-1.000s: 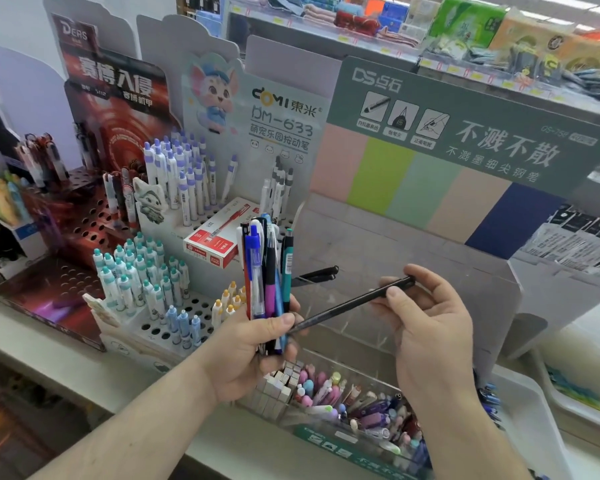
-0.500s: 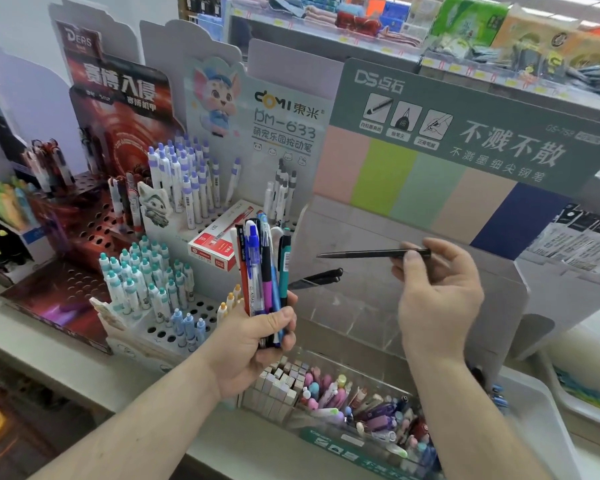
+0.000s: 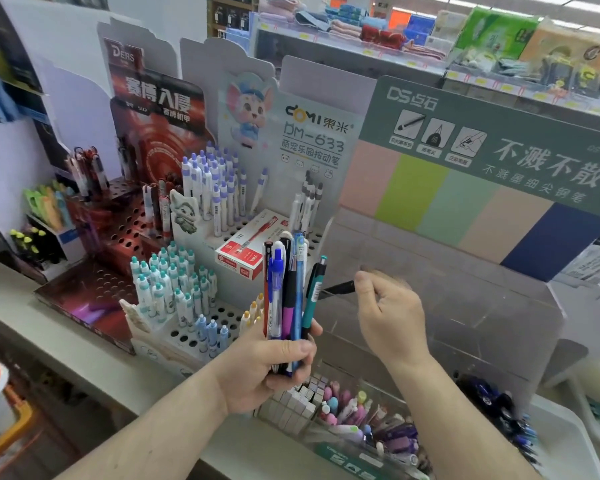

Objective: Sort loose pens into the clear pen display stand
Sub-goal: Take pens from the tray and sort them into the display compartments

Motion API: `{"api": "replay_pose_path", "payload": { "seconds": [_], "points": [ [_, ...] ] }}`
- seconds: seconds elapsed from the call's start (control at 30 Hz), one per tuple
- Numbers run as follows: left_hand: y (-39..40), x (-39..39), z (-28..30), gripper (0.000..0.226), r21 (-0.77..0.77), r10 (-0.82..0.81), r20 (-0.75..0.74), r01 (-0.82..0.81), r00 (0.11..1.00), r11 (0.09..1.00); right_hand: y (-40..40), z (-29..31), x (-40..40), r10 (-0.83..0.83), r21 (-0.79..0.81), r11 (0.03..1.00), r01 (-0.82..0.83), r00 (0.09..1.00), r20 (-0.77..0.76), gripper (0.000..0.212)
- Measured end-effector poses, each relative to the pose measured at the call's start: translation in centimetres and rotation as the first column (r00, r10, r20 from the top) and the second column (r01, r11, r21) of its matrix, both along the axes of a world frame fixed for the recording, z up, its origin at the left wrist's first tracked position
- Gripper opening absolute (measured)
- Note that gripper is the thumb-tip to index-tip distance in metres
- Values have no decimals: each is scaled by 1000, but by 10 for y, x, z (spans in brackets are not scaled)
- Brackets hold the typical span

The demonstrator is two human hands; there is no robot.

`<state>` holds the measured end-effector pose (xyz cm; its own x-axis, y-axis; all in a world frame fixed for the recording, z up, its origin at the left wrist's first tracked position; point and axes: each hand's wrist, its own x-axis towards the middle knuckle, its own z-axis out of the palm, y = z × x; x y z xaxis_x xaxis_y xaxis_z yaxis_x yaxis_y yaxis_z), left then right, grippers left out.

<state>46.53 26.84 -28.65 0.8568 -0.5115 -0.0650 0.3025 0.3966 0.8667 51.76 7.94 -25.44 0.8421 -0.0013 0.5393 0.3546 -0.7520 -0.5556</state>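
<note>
Against the front of the clear pen display stand (image 3: 440, 306), a bundle of loose pens (image 3: 290, 292) is held upright by the left hand (image 3: 267, 368), the fingers and thumb curled tightly round the lower barrels. Within the bundle a red pen, a blue-clipped clear pen, a purple one, a light blue one and a teal pen (image 3: 314, 292) are seen, the teal one leaning toward the stand. At the stand's left wall a black pen (image 3: 338, 288) is pinched between thumb and bent fingers of the right hand (image 3: 388, 317); its tip is pointed away from the stand, behind the teal pen, and whether it is touched by the clear wall cannot be told, the hand being blurred. Behind the stand a green header card (image 3: 492, 140) is printed "DS 点石" and "不溅不散", above pastel colour bands. Left of the stand a white card (image 3: 312, 133) is marked "DOMI 東米" and "DM-633" beside a cartoon mouse, with a red pen box (image 3: 246, 251) lying below it. Further left of the stand a red card (image 3: 153, 98) is lettered "DERS" and "赛博入侵". Below the stand's front a tray of pastel pens (image 3: 361, 424) is seen.
</note>
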Motion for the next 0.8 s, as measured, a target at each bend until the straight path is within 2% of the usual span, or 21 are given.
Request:
{"api": "replay_pose_path", "payload": {
  "seconds": [0.07,0.13,0.23,0.33,0.43,0.5,0.7,0.8],
  "points": [
    [-1,-1,1,40,7,-26,24,26,999,1000,-3,-1,-3,35,-46,998,-40,996,-87,41],
    [-1,-1,1,40,27,-60,42,58,997,998,-5,3,-6,30,-50,998,-37,992,-124,26],
    [-1,-1,2,39,71,-118,54,114,991,991,-7,24,-16,42,144,989,-22,990,-138,21],
    [-5,0,0,34,107,-146,52,139,988,984,-4,50,-27,195,352,926,-136,971,-138,21],
    [-10,2,-2,35,87,-174,39,170,984,982,0,64,-33,362,305,906,-295,912,-193,26],
    [-13,2,0,42,73,-186,22,184,982,980,1,63,-33,400,258,905,-339,886,-236,29],
    [-22,0,0,68,-23,-159,-58,158,986,987,-11,61,-41,279,225,940,-255,956,-86,31],
    [-26,0,-3,58,-38,-119,-56,117,991,992,-23,63,-51,245,283,934,-220,968,-56,28]
  ]
}}
